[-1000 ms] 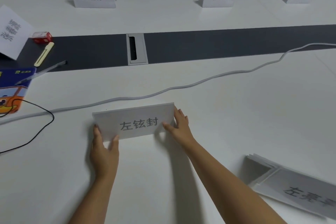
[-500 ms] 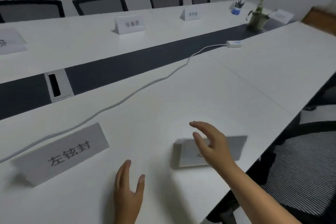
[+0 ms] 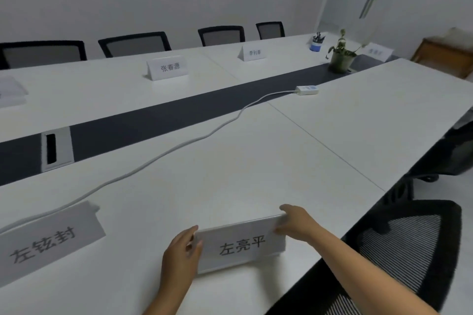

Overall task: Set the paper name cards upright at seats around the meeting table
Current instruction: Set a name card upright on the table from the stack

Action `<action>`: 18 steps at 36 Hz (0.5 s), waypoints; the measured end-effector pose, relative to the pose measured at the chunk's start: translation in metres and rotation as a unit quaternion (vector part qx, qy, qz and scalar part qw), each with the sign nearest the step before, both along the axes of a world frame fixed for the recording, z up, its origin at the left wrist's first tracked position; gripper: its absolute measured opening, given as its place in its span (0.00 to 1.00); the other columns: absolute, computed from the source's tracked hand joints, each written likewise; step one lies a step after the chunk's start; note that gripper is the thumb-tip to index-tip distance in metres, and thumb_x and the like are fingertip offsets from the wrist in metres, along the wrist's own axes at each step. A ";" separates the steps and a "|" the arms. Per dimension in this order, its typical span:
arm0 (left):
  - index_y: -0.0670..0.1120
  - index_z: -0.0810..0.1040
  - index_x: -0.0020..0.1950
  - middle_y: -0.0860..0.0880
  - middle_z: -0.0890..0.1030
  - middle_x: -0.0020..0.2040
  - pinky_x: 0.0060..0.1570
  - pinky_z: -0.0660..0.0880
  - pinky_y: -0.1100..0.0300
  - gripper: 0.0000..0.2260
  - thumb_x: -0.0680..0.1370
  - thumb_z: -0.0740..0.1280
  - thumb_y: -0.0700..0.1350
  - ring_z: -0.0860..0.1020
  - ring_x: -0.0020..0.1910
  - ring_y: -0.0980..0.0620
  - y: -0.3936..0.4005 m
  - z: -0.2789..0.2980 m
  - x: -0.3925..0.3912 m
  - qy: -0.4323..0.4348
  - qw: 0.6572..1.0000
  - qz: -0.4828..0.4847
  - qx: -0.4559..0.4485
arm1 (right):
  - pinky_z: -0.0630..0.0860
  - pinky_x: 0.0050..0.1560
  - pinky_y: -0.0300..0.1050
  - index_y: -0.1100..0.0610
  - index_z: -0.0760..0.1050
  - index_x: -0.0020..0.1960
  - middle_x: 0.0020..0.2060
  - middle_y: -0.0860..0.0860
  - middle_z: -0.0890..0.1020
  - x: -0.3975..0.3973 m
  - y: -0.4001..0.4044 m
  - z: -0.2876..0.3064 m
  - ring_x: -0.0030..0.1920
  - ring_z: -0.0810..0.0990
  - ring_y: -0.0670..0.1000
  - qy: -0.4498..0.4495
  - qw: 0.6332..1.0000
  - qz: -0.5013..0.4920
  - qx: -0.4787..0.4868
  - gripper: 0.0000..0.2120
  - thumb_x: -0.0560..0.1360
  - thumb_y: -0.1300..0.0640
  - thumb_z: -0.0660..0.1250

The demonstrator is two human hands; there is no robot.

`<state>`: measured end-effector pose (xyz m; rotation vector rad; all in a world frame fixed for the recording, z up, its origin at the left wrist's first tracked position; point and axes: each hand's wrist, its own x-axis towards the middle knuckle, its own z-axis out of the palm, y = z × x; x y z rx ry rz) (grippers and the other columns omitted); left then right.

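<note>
While held, name card (image 3: 242,247) reads 左亮平

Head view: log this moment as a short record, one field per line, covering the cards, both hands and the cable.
card in hand: name card 左亮平, near table edge, print facing the camera
left hand: left hand grips that card's left end
right hand: right hand grips its upper right corner
placed, near side: card 左铉封, standing, to the left
placed, far side: card 张春源; a further card, print blurred
cable: white cable crosses the table to a white box
</note>
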<state>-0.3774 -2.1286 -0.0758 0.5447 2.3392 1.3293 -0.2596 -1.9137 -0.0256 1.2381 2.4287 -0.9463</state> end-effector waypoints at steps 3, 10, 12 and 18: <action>0.40 0.77 0.57 0.44 0.77 0.52 0.55 0.72 0.58 0.14 0.72 0.67 0.35 0.76 0.49 0.45 -0.014 0.001 0.002 0.003 0.999 0.036 -0.010 | 0.73 0.51 0.42 0.62 0.66 0.65 0.52 0.56 0.75 -0.006 0.006 -0.010 0.52 0.74 0.52 0.049 0.998 0.003 -0.039 0.28 0.67 0.58 0.70; 0.40 0.77 0.56 0.42 0.78 0.58 0.52 0.68 0.66 0.12 0.73 0.66 0.36 0.75 0.56 0.43 -0.028 0.006 0.018 0.017 0.988 0.147 -0.042 | 0.68 0.41 0.36 0.55 0.74 0.55 0.42 0.50 0.77 -0.024 0.008 -0.029 0.46 0.75 0.49 0.137 0.983 0.066 -0.099 0.17 0.68 0.56 0.70; 0.39 0.77 0.57 0.40 0.77 0.59 0.50 0.66 0.76 0.12 0.73 0.65 0.36 0.74 0.58 0.44 -0.024 0.008 0.024 0.027 0.982 0.179 -0.045 | 0.69 0.48 0.36 0.57 0.73 0.60 0.51 0.51 0.78 -0.027 0.008 -0.034 0.51 0.75 0.49 0.162 0.980 0.059 -0.105 0.22 0.68 0.55 0.71; 0.39 0.76 0.57 0.40 0.76 0.61 0.55 0.66 0.70 0.13 0.73 0.65 0.35 0.73 0.59 0.47 -0.012 0.026 0.036 0.066 0.968 0.240 -0.022 | 0.67 0.63 0.41 0.56 0.72 0.61 0.61 0.49 0.75 -0.028 0.010 -0.024 0.61 0.72 0.49 0.243 0.962 0.068 -0.102 0.23 0.68 0.54 0.71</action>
